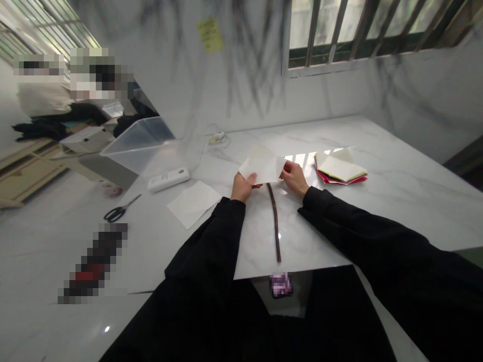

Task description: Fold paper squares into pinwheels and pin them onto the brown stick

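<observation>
White square paper sheet (263,164) pinched at both edges: left hand (243,186) at 9 o'clock, right hand (294,178) at 3; thin dark stick (274,221) on worktop (377,201) at 6.

A stack of coloured paper (340,171) is lying on the marble table (396,191), and everything else is sitting to its left. A dark stick (275,221) is resting nearest to it. Further left a loose white sheet (194,202) is lying flat, with a white remote (168,179) just beyond and a clear plastic bin (138,143) tilting behind that. Black-handled scissors (119,210) are lying farthest left. A yellow sticky note (210,34) is hanging on the wall, above and left of the stack.
</observation>
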Tool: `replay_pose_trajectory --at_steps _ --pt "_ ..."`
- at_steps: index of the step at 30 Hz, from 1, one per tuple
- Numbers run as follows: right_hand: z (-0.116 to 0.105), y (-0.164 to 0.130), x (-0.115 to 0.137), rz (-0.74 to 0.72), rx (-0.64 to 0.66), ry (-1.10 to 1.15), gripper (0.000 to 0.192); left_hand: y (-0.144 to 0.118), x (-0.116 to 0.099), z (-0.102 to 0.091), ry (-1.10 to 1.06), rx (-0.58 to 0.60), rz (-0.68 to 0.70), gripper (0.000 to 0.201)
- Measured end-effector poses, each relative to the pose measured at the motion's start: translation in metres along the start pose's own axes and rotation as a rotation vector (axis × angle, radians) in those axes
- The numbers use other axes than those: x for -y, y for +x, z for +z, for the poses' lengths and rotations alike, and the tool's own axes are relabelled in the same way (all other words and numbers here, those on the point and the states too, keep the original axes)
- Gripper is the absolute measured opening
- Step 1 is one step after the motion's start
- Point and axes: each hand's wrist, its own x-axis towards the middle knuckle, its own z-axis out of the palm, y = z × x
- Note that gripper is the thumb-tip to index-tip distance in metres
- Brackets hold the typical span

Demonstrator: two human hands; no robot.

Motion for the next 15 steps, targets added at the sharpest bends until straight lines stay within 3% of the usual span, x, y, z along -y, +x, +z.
replay_pose_trajectory --at_steps 4,7,11,15 --pt "0.0 -0.006 0.01 0.018 0.01 0.198 0.051 0.002 0.001 -0.004 0.11 -0.122 0.192 0.053" --pt "-0.001 -0.007 0.011 0.043 -0.028 0.133 0.055 -0.002 -0.002 -0.004 0.222 -0.2 0.279 0.058" --pt "-0.004 -0.002 0.002 0.066 -0.108 -0.077 0.039 -0.01 -0.01 0.001 0.268 -0.14 0.245 0.04" --pt "-0.008 0.002 -0.007 0.058 -0.104 -0.039 0.03 -0.012 -0.016 0.004 0.274 -0.038 0.291 0.025"
